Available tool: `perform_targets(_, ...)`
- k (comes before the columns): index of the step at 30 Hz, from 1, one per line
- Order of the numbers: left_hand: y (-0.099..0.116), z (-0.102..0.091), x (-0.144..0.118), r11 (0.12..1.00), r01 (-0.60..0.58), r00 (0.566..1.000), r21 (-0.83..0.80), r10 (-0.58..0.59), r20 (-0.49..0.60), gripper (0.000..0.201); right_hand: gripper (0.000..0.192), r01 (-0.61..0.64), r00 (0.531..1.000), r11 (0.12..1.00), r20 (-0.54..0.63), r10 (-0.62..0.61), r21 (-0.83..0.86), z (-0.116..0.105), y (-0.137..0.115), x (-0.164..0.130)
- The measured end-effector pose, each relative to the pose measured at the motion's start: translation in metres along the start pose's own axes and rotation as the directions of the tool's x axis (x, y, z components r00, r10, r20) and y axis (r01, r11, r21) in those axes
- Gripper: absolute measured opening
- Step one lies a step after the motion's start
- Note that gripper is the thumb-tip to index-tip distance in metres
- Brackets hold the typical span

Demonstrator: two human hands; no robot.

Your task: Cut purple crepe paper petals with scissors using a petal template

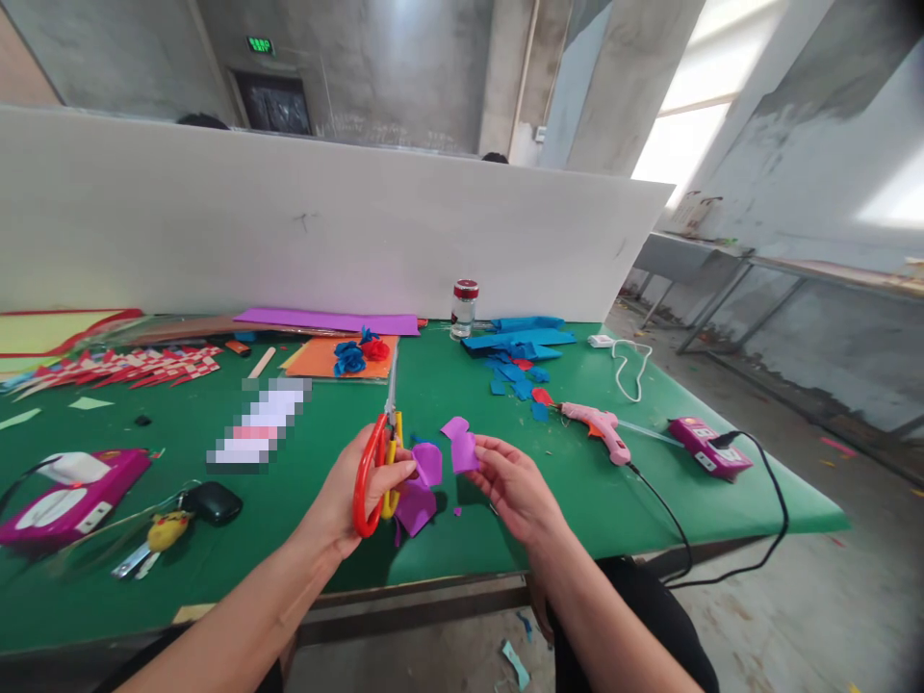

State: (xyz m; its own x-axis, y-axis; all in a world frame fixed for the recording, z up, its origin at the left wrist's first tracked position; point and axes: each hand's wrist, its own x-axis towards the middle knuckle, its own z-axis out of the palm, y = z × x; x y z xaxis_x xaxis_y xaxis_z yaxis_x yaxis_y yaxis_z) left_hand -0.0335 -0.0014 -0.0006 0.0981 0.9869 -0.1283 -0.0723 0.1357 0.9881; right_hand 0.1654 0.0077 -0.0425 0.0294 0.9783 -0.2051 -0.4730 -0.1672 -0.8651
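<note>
Near the tabletop's front edge, the right hand (516,486) pinches a small purple paper piece (462,446) by its fingertips; the left hand (353,496) grips red-handled scissors (375,462), blades pointing away, touching more purple scraps (419,491). A pink glue gun (599,428) lies well right on the green felt tabletop (289,558)

My scissors (375,469) have glossy red-and-yellow plastic handles; the purple paper (462,445) looks matt and soft, the green table (289,539) cover matt.
</note>
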Motion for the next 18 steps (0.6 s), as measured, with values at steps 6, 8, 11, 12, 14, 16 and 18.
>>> perform_targets(6,0.010,-0.008,0.001,1.000,-0.019,0.999,0.006,0.019,-0.032,0.042,0.014,0.026,0.999,0.932,0.029,-0.017,-0.362,-0.017,-0.038,0.064)
perform_targets(8,0.010,-0.010,0.001,1.000,-0.015,0.999,-0.001,0.015,-0.029,0.042,0.015,0.003,0.998,0.909,0.051,0.020,-0.417,-0.013,-0.045,0.082)
perform_targets(11,0.005,-0.012,0.003,0.999,0.003,1.000,-0.040,-0.004,-0.027,0.042,0.015,-0.033,0.998,0.898,0.034,0.053,-0.438,-0.004,-0.044,0.098)
perform_targets(12,0.003,-0.013,0.004,0.999,0.006,1.000,-0.053,-0.007,-0.027,0.042,0.015,-0.044,0.998,0.901,0.017,0.057,-0.432,-0.002,-0.041,0.101)
perform_targets(14,0.001,-0.014,0.005,0.997,0.009,1.000,-0.070,-0.010,-0.023,0.042,0.017,-0.059,0.998,0.911,-0.025,0.053,-0.407,0.000,-0.033,0.103)
perform_targets(16,0.000,-0.013,0.005,0.997,0.013,1.000,-0.078,-0.014,-0.019,0.041,0.020,-0.063,0.997,0.924,-0.072,0.039,-0.377,0.001,-0.023,0.101)
perform_targets(18,0.001,-0.011,0.004,0.997,0.018,1.000,-0.080,-0.018,-0.010,0.041,0.021,-0.061,0.994,0.934,-0.109,0.024,-0.351,0.002,-0.016,0.096)
